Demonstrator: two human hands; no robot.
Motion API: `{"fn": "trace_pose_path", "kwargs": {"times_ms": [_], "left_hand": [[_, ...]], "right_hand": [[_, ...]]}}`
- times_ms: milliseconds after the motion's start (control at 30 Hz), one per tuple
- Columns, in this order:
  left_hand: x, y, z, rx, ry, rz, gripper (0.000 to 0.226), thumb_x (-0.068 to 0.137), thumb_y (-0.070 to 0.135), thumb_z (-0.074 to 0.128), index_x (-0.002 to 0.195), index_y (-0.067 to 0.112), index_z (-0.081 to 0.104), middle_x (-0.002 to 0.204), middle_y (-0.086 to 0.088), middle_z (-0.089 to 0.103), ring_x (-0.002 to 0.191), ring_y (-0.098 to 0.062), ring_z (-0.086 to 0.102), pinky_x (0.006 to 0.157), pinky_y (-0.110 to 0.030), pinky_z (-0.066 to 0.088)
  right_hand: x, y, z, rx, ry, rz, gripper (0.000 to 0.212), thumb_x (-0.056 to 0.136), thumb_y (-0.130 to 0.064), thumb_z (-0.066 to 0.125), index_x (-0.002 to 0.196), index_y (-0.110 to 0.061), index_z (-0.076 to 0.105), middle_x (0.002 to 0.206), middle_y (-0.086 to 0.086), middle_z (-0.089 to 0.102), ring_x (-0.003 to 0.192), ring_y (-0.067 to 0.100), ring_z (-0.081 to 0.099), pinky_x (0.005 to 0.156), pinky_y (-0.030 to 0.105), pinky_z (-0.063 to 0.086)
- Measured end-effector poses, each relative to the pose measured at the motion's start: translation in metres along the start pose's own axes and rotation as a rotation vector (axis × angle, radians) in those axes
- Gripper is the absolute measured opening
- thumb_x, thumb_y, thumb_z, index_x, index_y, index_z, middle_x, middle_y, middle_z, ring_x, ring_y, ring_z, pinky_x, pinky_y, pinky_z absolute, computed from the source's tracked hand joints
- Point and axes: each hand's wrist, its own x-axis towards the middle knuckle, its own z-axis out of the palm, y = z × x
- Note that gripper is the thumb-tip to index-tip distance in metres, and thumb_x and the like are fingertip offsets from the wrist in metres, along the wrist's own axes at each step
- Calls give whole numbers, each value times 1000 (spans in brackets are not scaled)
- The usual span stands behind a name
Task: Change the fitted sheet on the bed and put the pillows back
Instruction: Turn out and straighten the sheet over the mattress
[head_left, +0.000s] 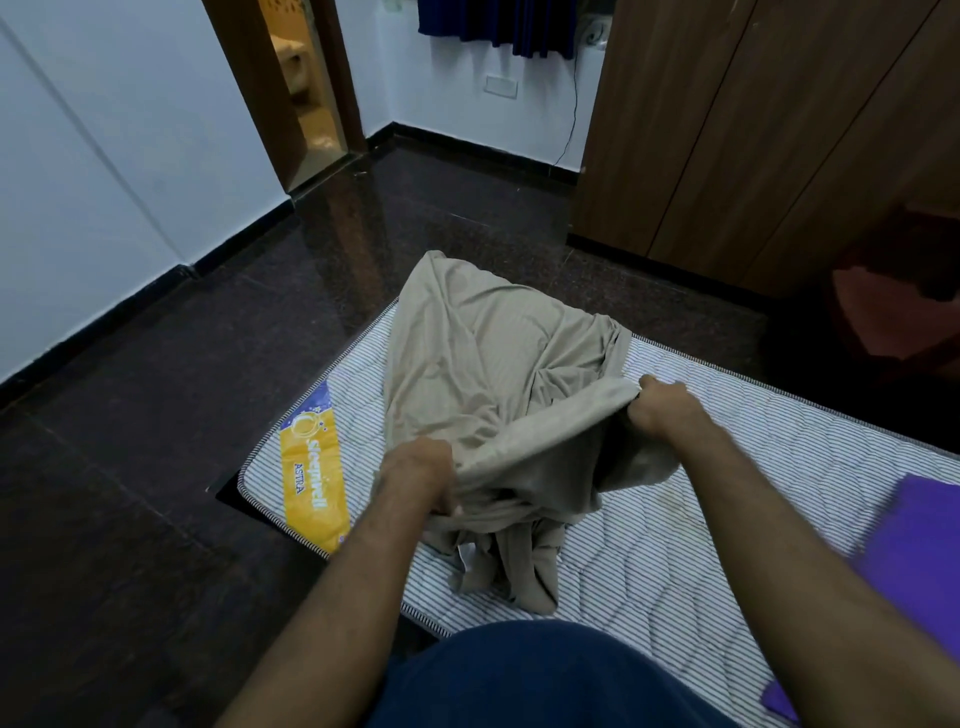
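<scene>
A sheet (498, 374) lies on the mattress (701, 415) at frame centre; wardrobe (753, 130) upper right, doorway (301, 88) upper left.

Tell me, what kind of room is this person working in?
Most likely a bedroom in a home. A striped mattress lies bare, with both hands gripping a beige sheet over it, and a tall wooden wardrobe stands against the wall. An open doorway leads to another room.

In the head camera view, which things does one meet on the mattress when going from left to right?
Yellow label → left hand → beige sheet → right hand → purple cloth.
</scene>
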Motion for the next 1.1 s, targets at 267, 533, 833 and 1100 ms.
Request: {"fn": "trace_pose_path", "kwargs": {"times_ms": [267,533,833,1100], "left_hand": [[29,-33,19,-963,243,-135,30,95,22,54,119,9,67,122,-22,67,111,-36,64,91,-38,51],[1,-16,-36,-2001,-218,241,42,103,21,32,91,10,71,69,-3,63,57,-14,57,53,-23,48],[-112,35,-62,-1945,-638,554,66,104,31,27,72,10,81,80,-15,75,69,-28,74,58,-32,61],[-204,24,16,-1596,-660,360,45,113,29,18,128,6,54,142,-12,53,123,-27,56,111,-29,41]], "right_hand": [[-55,2,71,968,-640,361,50,96,-42,63,126,-2,66,100,14,76,94,26,71,89,36,56],[-130,-46,33,1756,-126,56,27,105,-19,50,121,-6,66,112,10,72,90,15,74,70,26,59],[-244,-40,1,1878,631,-232,26,101,-22,51,101,-39,71,78,-1,63,63,15,53,49,24,40],[-355,-28,60,2005,526,-82,26,92,-29,57,103,-11,73,111,25,66,105,35,63,90,40,51]]}}
